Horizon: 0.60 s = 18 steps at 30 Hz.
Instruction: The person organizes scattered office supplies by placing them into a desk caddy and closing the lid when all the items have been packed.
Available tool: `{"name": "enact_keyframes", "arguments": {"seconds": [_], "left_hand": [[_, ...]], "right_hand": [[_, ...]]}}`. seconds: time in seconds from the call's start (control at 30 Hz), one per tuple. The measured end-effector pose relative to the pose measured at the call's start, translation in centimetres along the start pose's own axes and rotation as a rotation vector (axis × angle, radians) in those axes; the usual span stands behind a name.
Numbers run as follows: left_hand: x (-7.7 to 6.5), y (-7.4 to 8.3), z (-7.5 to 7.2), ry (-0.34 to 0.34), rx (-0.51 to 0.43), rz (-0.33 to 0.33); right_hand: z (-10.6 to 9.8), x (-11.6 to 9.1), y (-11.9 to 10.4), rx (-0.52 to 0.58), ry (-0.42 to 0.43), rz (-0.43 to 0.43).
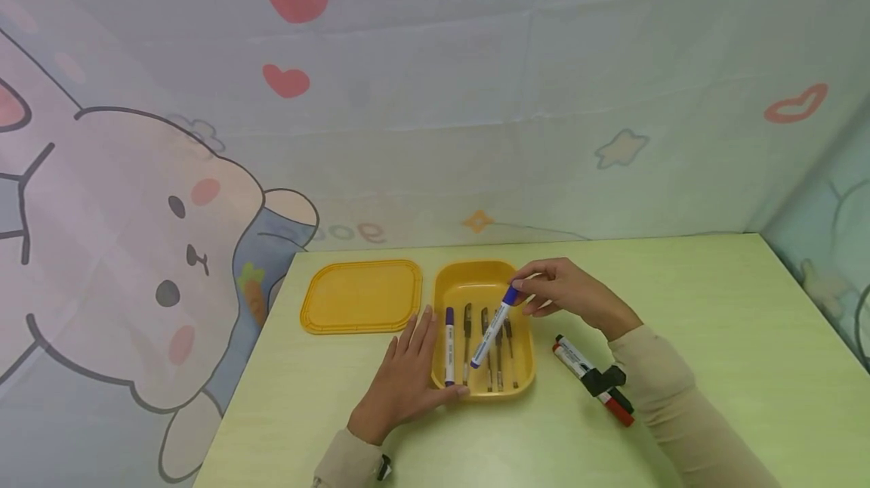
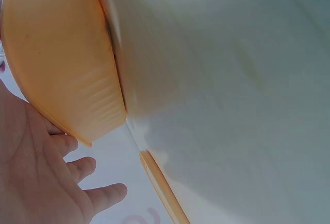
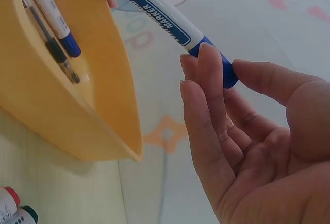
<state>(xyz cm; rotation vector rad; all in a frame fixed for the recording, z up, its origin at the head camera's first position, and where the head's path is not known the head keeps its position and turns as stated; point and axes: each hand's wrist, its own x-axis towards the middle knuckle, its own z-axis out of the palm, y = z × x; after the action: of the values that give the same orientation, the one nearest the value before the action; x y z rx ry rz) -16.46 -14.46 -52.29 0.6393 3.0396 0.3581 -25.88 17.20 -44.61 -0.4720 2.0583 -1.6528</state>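
Observation:
My right hand [image 1: 564,291] pinches a white marker [image 1: 492,329] by its blue cap between thumb and fingers. The marker slants above the yellow box [image 1: 479,271]; in the right wrist view its label [image 3: 160,20] reads MARKER. Inside the box another blue-capped marker [image 1: 450,348] lies along the left side, beside several clear pens [image 1: 467,344] with dark grips. My left hand [image 1: 406,375] rests against the box's left rim with fingers extended and thumb at the near corner. In the left wrist view, that hand's fingers [image 2: 80,167] reach along the box's outer wall [image 2: 67,59].
A flat yellow lid [image 1: 362,297] lies on the table left of the box. To the right, by my right sleeve, lie a red-capped marker [image 1: 615,406] and a black-capped marker [image 1: 574,352] side by side, with a black wrist strap [image 1: 603,380] overlapping them in view. A printed cloth [image 1: 435,95] hangs behind.

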Motion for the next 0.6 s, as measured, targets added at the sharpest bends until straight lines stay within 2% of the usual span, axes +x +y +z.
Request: {"name": "enact_keyframes", "arguments": {"seconds": [0.6], "left_hand": [[0.0, 0.0, 0.1, 0.007, -0.023, 0.002]], "right_hand": [[2.2, 1.2, 0.0, -0.070, -0.047, -0.023]]}}
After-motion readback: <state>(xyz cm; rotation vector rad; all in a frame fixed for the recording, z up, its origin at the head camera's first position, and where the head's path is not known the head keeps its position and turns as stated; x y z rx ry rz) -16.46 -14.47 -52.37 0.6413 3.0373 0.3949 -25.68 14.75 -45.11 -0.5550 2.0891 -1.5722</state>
